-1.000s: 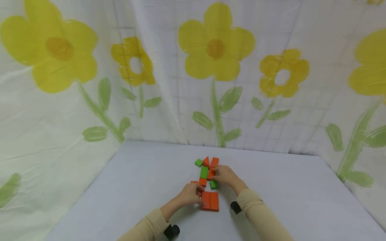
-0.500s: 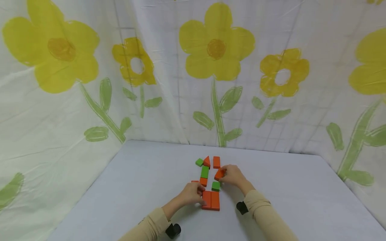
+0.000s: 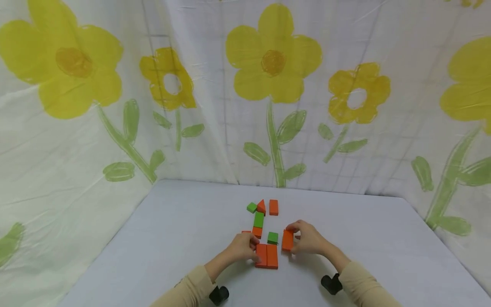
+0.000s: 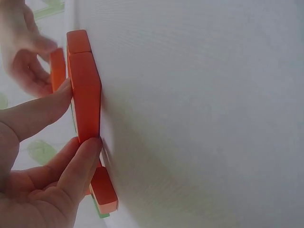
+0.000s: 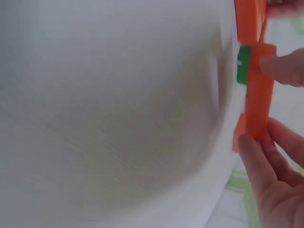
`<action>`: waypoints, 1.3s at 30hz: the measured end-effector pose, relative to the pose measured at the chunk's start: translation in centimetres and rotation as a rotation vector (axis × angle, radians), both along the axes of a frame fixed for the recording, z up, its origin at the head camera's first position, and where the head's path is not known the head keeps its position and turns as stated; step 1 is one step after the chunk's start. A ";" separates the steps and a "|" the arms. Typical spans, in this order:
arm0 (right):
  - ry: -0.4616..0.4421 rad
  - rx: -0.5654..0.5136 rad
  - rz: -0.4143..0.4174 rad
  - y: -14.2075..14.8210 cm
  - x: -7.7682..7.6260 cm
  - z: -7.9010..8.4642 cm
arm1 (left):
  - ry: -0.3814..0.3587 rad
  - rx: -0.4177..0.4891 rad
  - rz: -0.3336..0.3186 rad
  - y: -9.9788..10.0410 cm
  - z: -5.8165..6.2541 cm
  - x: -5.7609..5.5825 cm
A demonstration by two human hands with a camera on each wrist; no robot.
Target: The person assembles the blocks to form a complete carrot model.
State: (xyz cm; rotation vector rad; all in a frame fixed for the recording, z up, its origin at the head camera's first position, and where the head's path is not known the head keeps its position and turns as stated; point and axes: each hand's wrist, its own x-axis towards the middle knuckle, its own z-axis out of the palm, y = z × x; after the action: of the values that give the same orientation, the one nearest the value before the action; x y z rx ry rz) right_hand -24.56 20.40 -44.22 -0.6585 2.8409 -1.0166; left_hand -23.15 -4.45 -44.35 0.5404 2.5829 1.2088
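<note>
Two bare hands work over a smooth white counter; the left hand holds the nearer-left flat orange rectangular block, its thumb on one end and its fingertips on the other, as the left wrist view shows; a matching flat orange rectangular block lies alongside it, long sides touching. The right hand pinches an upended-looking orange rectangular block between thumb and fingers, just right of that pair and apart from it; whether its underside touches the counter I cannot tell.

Near the pair's far edge sits a small green block; farther left, a green rectangular block stands in line with a small orange block, the two meeting end to end; an orange triangular block is at the green one's far end, with a small green square-topped block to its left and an orange oblong block to its right; one more orange piece shows only partly behind the left hand. Beyond hangs white cloth printed with yellow flowers.
</note>
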 end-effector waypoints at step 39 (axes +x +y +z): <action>-0.094 0.013 0.215 -0.7 2.8 0.3 | -0.019 0.019 0.014 0.1 0.2 0.2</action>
State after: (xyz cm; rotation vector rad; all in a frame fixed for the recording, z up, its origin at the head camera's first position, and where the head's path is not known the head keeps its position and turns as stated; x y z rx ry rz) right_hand -21.77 19.72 -43.92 -0.8679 2.6252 -0.9657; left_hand -22.93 -4.39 -44.13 0.5124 2.5660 1.2385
